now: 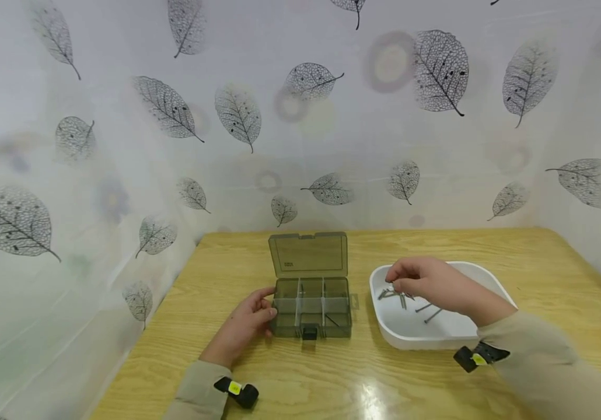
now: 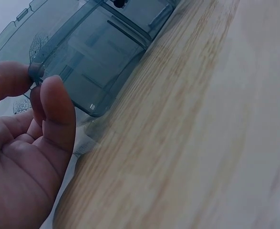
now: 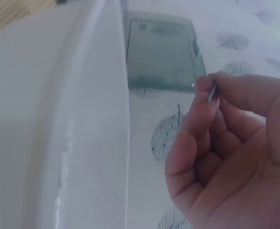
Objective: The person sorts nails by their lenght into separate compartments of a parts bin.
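Observation:
A smoky, see-through compartment box [image 1: 286,321] stands on the table with its lid [image 1: 308,256] raised at the back. My left hand [image 1: 248,318] holds the box's left side, thumb and forefinger pinching its edge in the left wrist view. Over the white tray [image 1: 411,340], my right hand [image 1: 429,284] pinches a small metal screw [image 3: 213,92]; only its pointed end shows between thumb and forefinger. Several short screws [image 1: 402,301] lie in the tray below the fingers, with longer ones [image 1: 433,316] nearer the wrist. One dark, thin piece [image 1: 338,321] lies in the box's front right compartment.
The wooden table [image 1: 300,379] carries both containers, the tray to the right of the box. A leaf-patterned curtain [image 1: 237,169] hangs behind the table and along its sides. The box's front latch [image 1: 309,332] points toward me.

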The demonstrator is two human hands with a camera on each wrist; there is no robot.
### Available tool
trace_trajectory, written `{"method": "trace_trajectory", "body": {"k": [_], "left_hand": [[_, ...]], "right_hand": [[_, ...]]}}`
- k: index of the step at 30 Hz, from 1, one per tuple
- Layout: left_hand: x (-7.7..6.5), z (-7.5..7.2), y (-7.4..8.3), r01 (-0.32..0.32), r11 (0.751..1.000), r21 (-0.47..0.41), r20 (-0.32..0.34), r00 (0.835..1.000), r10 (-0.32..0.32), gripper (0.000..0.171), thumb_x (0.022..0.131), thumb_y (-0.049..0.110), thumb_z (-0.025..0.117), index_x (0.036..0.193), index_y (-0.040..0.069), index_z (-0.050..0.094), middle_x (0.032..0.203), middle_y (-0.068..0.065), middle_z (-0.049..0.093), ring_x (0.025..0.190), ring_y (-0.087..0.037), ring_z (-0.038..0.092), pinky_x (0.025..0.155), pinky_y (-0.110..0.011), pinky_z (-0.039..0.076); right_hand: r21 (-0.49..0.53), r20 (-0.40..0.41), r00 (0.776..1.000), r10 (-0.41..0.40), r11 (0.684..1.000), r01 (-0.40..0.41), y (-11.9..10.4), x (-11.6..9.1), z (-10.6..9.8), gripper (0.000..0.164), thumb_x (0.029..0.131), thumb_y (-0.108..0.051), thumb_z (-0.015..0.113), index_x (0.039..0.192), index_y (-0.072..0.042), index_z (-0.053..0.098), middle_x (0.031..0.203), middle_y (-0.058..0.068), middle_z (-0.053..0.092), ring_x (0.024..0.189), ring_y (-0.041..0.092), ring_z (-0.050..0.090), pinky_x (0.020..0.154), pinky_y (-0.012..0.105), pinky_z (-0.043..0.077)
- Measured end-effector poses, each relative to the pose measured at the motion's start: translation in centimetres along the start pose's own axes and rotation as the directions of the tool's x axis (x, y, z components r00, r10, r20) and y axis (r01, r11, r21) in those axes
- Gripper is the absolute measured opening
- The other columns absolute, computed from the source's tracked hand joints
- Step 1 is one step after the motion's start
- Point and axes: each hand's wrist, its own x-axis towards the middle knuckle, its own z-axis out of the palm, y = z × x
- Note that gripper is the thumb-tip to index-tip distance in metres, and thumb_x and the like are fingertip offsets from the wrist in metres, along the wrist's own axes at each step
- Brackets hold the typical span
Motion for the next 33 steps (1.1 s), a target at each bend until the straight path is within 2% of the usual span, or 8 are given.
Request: {"method": "trace_trajectory", "body": {"k": [4, 10, 16, 20, 25, 33], "left_hand": [[0.0, 0.0, 0.1, -0.007, 1.000, 0.007, -0.003, 1.000, 0.007, 0.059, 0.100, 0.007, 0.059, 0.154, 0.002, 0.035, 0.105, -0.013, 0.049, 0.080, -0.022, 0.052, 0.066, -0.034, 0.055], [0.1, -0.1, -0.1, -0.014, 1.000, 0.014, 0.001, 1.000, 0.014, 0.058, 0.101, 0.008, 0.059, 0.153, 0.000, 0.035, 0.105, -0.013, 0.049, 0.079, -0.021, 0.053, 0.066, -0.033, 0.056], [0.1, -0.2, 0.0, -0.017, 1.000, 0.012, 0.002, 1.000, 0.017, 0.058, 0.101, 0.008, 0.059, 0.153, 0.000, 0.035, 0.106, -0.014, 0.050, 0.078, -0.021, 0.054, 0.066, -0.033, 0.056], [0.1, -0.3, 0.0, -0.011, 1.000, 0.000, 0.001, 1.000, 0.011, 0.059, 0.100, 0.008, 0.060, 0.153, 0.001, 0.035, 0.106, -0.014, 0.050, 0.080, -0.022, 0.053, 0.066, -0.034, 0.055], [0.1, -0.3, -0.2, -0.013, 1.000, -0.006, 0.002, 1.000, 0.013, 0.058, 0.100, 0.007, 0.059, 0.153, 0.001, 0.036, 0.106, -0.013, 0.049, 0.082, -0.022, 0.053, 0.065, -0.034, 0.055], [0.1, -0.3, 0.0, -0.010, 1.000, -0.001, 0.013, 1.000, 0.010, 0.059, 0.100, 0.008, 0.059, 0.153, 0.000, 0.035, 0.106, -0.013, 0.050, 0.079, -0.021, 0.053, 0.065, -0.033, 0.056]], "right_hand": [[-0.001, -0.010, 1.000, -0.012, 1.000, 0.012, -1.3, 1.7, 1.5, 0.018, 0.102, -0.025, 0.061, 0.114, -0.014, 0.069, 0.102, 0.001, 0.070, 0.090, 0.021, 0.064, 0.074, 0.041, 0.054], [-0.061, -0.016, 1.000, -0.009, 0.998, 0.008, -3.2, 4.1, 3.5, 0.015, 0.102, -0.022, 0.061, 0.113, -0.019, 0.070, 0.099, -0.002, 0.069, 0.086, 0.020, 0.063, 0.070, 0.037, 0.053], [-0.065, -0.004, 1.000, 0.028, 0.998, -0.028, -4.5, 6.3, 4.7, 0.019, 0.102, -0.021, 0.060, 0.117, -0.014, 0.069, 0.094, 0.006, 0.068, 0.079, 0.022, 0.059, 0.065, 0.037, 0.048], [-0.079, -0.016, 0.998, 0.061, 0.995, -0.062, -4.7, 7.6, 5.3, 0.023, 0.101, -0.020, 0.061, 0.119, -0.010, 0.069, 0.096, 0.006, 0.067, 0.080, 0.021, 0.059, 0.068, 0.036, 0.049], [-0.085, -0.019, 0.998, 0.063, 0.994, -0.064, -4.4, 8.9, 6.1, 0.023, 0.101, -0.016, 0.061, 0.120, -0.007, 0.070, 0.097, 0.001, 0.068, 0.082, 0.017, 0.061, 0.071, 0.036, 0.052], [-0.062, 0.002, 0.997, 0.072, 0.995, -0.071, -4.1, 9.1, 6.0, 0.030, 0.102, -0.017, 0.060, 0.128, -0.006, 0.067, 0.109, 0.002, 0.068, 0.088, 0.020, 0.063, 0.077, 0.039, 0.053]]}}
